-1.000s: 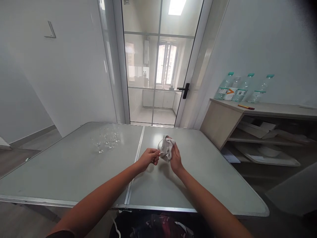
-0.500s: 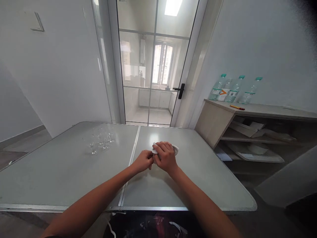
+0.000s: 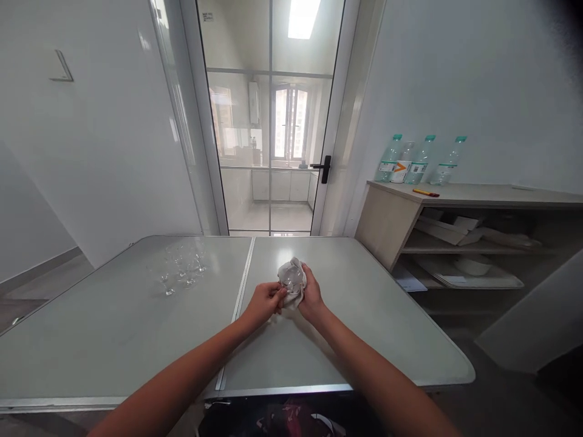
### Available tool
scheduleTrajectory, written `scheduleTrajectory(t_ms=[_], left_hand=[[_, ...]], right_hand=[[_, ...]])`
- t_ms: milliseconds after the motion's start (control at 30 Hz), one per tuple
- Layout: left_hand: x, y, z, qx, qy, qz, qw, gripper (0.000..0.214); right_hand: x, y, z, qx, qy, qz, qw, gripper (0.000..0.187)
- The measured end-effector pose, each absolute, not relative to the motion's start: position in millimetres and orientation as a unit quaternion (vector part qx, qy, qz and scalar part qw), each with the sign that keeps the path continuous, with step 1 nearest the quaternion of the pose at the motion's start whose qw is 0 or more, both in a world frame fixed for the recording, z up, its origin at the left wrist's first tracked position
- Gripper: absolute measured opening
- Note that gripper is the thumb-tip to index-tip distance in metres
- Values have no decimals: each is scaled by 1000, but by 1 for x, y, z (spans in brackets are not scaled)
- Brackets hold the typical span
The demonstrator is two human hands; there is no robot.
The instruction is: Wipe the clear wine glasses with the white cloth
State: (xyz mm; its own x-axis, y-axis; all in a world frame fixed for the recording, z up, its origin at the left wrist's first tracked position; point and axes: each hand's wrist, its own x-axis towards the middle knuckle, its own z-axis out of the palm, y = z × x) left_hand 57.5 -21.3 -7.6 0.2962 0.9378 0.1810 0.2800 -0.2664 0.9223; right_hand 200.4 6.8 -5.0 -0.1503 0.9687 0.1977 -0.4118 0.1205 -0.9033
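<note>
Over the table's right half, both hands meet around a white cloth [image 3: 297, 267] with a clear glass [image 3: 289, 281] lying in it. My left hand [image 3: 265, 300] is closed, thumb and fingers pinching the glass at its near left side; the exact part gripped is hard to make out. From the right, my right hand [image 3: 312, 296] cups the cloth, which wraps around the glass. Several clear stemmed glasses [image 3: 186, 265] stand in a group on the left half of the table.
The grey table [image 3: 113, 340] has a metal seam [image 3: 243, 279] across it. Behind stands a glass door with a black handle [image 3: 325, 170]. On the right, a shelf unit [image 3: 392, 215] carries several plastic bottles [image 3: 418, 162] and a yellow-red pen-like object [image 3: 426, 192].
My right hand has turned from palm-down over the cloth to cupping it from the right, so the glass inside shows. My left hand keeps its pinch. The view has shifted slightly.
</note>
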Motion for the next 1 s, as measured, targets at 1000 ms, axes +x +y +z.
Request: scheduleTrajectory(t_ms=[1000], left_hand=[[35,-8,16,624,420,514,412,52]], right_hand=[[197,-1,-21,-319,-576,556,507,42]])
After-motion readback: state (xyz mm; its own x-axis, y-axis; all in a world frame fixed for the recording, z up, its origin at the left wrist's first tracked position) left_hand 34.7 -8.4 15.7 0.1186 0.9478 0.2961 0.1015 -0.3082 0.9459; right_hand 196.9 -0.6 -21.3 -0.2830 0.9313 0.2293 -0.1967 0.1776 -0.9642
